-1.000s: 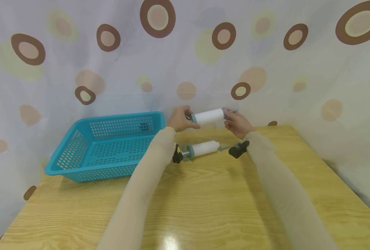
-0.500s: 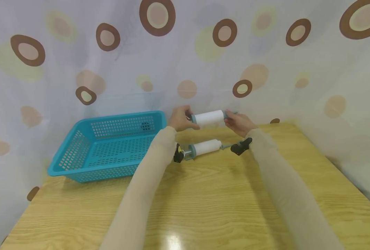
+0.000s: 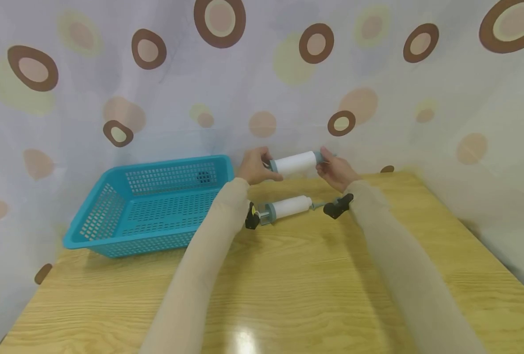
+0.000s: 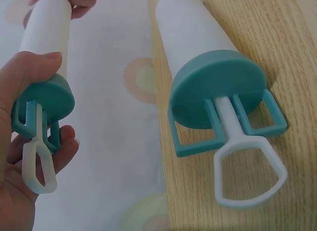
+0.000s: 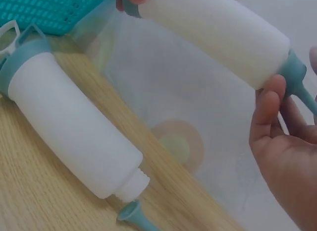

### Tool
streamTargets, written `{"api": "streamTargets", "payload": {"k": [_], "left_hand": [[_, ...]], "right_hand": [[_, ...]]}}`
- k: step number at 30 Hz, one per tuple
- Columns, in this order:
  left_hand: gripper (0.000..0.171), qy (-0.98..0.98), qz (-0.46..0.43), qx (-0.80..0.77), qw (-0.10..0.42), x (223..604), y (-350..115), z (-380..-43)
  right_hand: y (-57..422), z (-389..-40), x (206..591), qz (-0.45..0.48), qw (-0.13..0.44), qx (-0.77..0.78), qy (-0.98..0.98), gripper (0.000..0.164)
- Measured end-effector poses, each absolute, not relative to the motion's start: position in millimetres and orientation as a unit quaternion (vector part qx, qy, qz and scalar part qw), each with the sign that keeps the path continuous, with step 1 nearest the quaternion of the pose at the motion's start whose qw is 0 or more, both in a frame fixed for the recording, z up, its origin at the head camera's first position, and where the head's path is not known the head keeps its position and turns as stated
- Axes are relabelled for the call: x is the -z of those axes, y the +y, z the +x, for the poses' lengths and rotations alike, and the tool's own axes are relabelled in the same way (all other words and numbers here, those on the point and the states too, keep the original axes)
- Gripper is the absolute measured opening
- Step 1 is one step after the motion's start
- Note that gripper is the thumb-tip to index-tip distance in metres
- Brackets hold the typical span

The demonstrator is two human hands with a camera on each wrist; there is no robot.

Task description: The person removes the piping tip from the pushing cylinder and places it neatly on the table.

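A large white-barrelled syringe (image 3: 295, 163) with teal ends is held up near the back of the table, lying nearly level between my hands. My left hand (image 3: 254, 167) grips its teal collar end, thumb along the barrel; the white ring handle (image 4: 38, 166) of its plunger sticks out below. At the other end, my right hand (image 3: 338, 172) pinches the teal nozzle (image 5: 293, 75), which sits against the barrel. A second such syringe (image 3: 290, 207) lies on the table below, its threaded neck (image 5: 132, 185) bare. A loose teal nozzle (image 5: 136, 216) lies just off that neck.
A blue perforated plastic basket (image 3: 125, 243) stands on the left of the wooden table (image 3: 297, 285). A patterned cloth (image 3: 262, 88) hangs behind the table's back edge. Black wrist cameras (image 3: 339, 206) hang from both sleeves.
My right fingers have shifted on the nozzle, the thumb now standing higher. The left hand keeps its grip, and the syringe on the table has not moved.
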State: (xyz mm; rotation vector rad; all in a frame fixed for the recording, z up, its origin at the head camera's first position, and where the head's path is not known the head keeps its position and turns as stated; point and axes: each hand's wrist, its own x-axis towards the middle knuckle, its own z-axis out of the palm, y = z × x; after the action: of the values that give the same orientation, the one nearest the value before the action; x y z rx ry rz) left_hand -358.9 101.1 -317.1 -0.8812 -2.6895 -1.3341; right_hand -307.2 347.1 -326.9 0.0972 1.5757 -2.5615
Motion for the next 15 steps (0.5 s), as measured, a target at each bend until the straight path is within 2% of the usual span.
{"api": "streamTargets", "payload": {"k": [6, 11, 15], "left_hand": [[0.042, -0.865, -0.283, 0.414, 0.004, 314.9, 101.8, -363.5], [0.042, -0.874, -0.286, 0.394, 0.003, 312.5, 102.9, -361.6], [0.042, -0.87, -0.284, 0.403, -0.002, 313.3, 101.4, -358.4]], "right_hand": [[351.4, -308.7, 328.3, 0.053, 0.111, 0.821, 0.558, 0.03], [356.1, -309.4, 329.0, 0.02, 0.158, 0.826, 0.541, 0.023], [356.4, -306.9, 325.4, -0.017, 0.186, 0.84, 0.509, 0.048]]}}
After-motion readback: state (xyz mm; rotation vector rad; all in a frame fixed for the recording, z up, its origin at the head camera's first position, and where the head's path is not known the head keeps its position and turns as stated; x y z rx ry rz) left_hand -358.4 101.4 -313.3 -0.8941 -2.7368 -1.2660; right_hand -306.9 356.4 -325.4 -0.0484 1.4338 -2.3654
